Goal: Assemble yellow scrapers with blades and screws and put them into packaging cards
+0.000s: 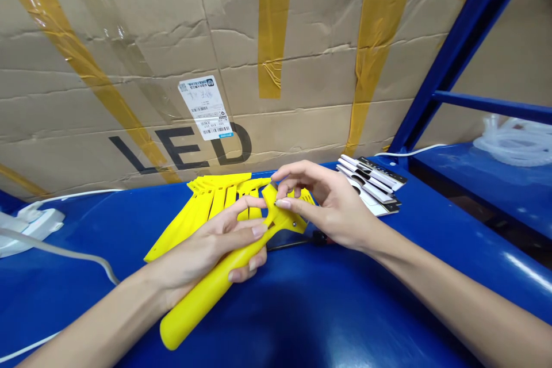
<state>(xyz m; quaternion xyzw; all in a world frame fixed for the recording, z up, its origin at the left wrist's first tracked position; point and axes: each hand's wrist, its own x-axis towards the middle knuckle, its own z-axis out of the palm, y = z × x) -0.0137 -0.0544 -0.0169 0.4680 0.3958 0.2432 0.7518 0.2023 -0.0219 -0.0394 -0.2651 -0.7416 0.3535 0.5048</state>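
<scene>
My left hand [224,233] is wrapped round the handle of a yellow plastic scraper [207,293]. Its round handle end points down toward me, and the wide forked head faces away. A small metal screw [294,223] shows in the right part of the head. Over the left part of the head, my right hand [323,198] is pinched, thumb and fingertips touching or nearly touching the plastic; whatever is between them is too small to name. Behind both hands lie several similar yellow scrapers [207,207] side by side, partly hidden by my fingers.
A thin dark tool [319,237] lies below my right hand. White and black flat packs [371,184] are stacked at right on the blue table [328,310]. A taped cardboard box [310,69] stands behind. White cables and a white base [38,230] are at left, a blue frame [448,63] at right.
</scene>
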